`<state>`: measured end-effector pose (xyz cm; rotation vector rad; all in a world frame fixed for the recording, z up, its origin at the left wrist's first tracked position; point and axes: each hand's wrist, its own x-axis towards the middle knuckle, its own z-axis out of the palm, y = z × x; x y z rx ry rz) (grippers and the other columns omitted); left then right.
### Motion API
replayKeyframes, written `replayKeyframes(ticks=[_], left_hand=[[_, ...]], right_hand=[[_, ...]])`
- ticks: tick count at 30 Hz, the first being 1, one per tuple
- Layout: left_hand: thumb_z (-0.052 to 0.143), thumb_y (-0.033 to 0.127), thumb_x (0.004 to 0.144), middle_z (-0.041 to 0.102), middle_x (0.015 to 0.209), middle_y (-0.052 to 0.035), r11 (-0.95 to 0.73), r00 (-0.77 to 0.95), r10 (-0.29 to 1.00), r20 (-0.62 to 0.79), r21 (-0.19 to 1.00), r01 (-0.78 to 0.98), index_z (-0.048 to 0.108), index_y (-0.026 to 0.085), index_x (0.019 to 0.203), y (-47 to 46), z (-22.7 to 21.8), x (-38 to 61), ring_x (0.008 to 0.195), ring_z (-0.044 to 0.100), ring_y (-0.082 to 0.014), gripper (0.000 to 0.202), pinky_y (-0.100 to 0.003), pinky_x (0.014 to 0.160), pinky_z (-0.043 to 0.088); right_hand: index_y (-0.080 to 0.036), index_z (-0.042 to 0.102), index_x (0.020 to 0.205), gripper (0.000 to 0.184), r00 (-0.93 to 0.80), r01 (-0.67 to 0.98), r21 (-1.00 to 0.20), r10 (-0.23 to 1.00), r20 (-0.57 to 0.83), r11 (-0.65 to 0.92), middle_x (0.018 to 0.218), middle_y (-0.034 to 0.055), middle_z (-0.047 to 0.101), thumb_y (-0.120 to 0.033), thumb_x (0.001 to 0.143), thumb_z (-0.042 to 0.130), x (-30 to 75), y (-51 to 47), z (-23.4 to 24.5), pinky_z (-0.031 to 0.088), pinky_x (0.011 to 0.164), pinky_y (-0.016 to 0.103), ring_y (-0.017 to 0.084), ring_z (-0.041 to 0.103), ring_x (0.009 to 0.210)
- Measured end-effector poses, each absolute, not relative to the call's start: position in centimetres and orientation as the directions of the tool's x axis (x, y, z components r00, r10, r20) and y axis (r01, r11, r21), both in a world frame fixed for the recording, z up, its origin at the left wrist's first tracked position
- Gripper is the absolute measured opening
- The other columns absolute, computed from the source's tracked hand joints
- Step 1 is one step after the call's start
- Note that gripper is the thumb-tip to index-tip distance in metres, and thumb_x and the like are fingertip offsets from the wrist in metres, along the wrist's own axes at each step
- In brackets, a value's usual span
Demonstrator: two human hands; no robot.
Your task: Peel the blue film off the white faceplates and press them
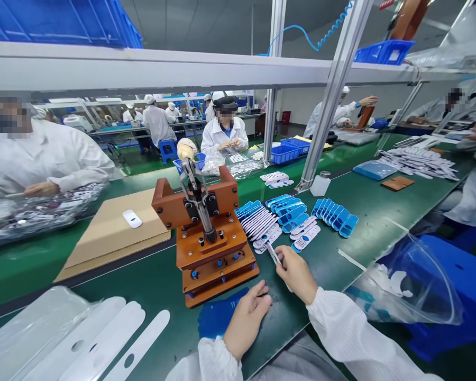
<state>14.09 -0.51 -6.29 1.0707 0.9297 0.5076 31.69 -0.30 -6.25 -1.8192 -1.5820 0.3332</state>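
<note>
My right hand [297, 272] pinches a thin white oblong panel [273, 253] between thumb and fingers, tilted on its edge above the green table. Just beyond it are overlapping rows of similar panels, some white with dark printed marks [261, 225], others faced in blue [289, 211]. My left hand [249, 317] rests on the table with its fingers loosely extended, holding nothing. Under and beside it lies a dark blue sheet [218, 313]. An orange-brown lever press [216, 246] with a pale round knob stands ahead of my left hand.
Long white strips with holes [137, 346] lie at the lower left beside clear plastic. A cardboard sheet [115, 227] carries one white panel. At right hangs a clear bag of scraps [404, 286] near a blue stool [452, 270]. Metal posts [321, 111] rise behind; co-workers sit around.
</note>
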Motion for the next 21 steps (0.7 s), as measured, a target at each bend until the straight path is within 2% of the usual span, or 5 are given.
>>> replayKeyframes(ticks=[3,6,10,15,21], left_hand=[[0.059,0.061,0.072,0.048,0.135,-0.0161,0.488,0.558,0.743,-0.370,0.870,-0.074,0.050,0.015,0.126,-0.9,-6.0,15.1,0.110,0.056,-0.0213,0.072,-0.036,0.098,0.042],[0.051,0.058,0.080,0.060,0.116,-0.0118,0.413,0.464,0.838,-0.288,0.890,-0.194,0.055,0.015,0.112,-1.5,-5.6,15.8,0.100,0.059,-0.0175,0.054,-0.030,0.091,0.045],[0.045,0.057,0.083,0.062,0.077,-0.0027,0.409,0.438,0.839,-0.323,0.905,-0.117,0.051,0.016,0.106,-2.2,-5.0,15.4,0.054,0.058,-0.0119,0.048,-0.026,0.055,0.047],[0.038,0.052,0.088,0.053,0.064,0.0030,0.249,0.464,0.856,-0.230,0.968,0.021,0.046,0.018,0.084,-3.0,-3.7,14.3,0.038,0.046,-0.0055,0.036,-0.019,0.042,0.038],[0.035,0.054,0.088,0.043,0.057,0.0059,0.144,0.397,0.900,-0.178,0.983,0.115,0.043,0.019,0.079,-3.4,-4.0,13.7,0.036,0.035,-0.0044,0.037,-0.018,0.037,0.029]], right_hand=[[-0.018,0.055,0.098,0.024,0.109,0.727,-0.680,0.960,0.259,0.101,0.084,0.0045,0.053,-0.011,0.079,0.043,30.0,-2.4,-5.5,0.045,0.066,0.028,0.014,0.053,0.069],[-0.020,0.058,0.095,0.017,-0.053,0.520,-0.841,0.988,0.145,0.151,0.084,0.0046,0.056,-0.020,0.084,0.045,28.6,-4.1,-4.7,0.047,0.063,0.025,0.015,0.057,0.072],[-0.019,0.056,0.102,0.027,0.171,0.223,-0.974,0.985,0.011,-0.027,0.087,0.0043,0.059,-0.036,0.082,0.056,29.0,-3.3,-3.3,0.046,0.060,0.023,0.013,0.057,0.072],[-0.015,0.055,0.077,0.033,0.060,-0.058,-0.993,0.993,-0.105,-0.101,0.067,-0.0010,0.050,-0.047,0.079,0.059,27.5,-1.3,-1.8,0.038,0.057,0.021,0.009,0.045,0.060],[-0.017,0.038,0.065,0.043,0.198,-0.346,-0.929,0.958,-0.209,-0.131,0.058,-0.0054,0.034,-0.054,0.081,0.054,23.4,-1.4,-2.2,0.028,0.047,0.019,0.006,0.032,0.050]])
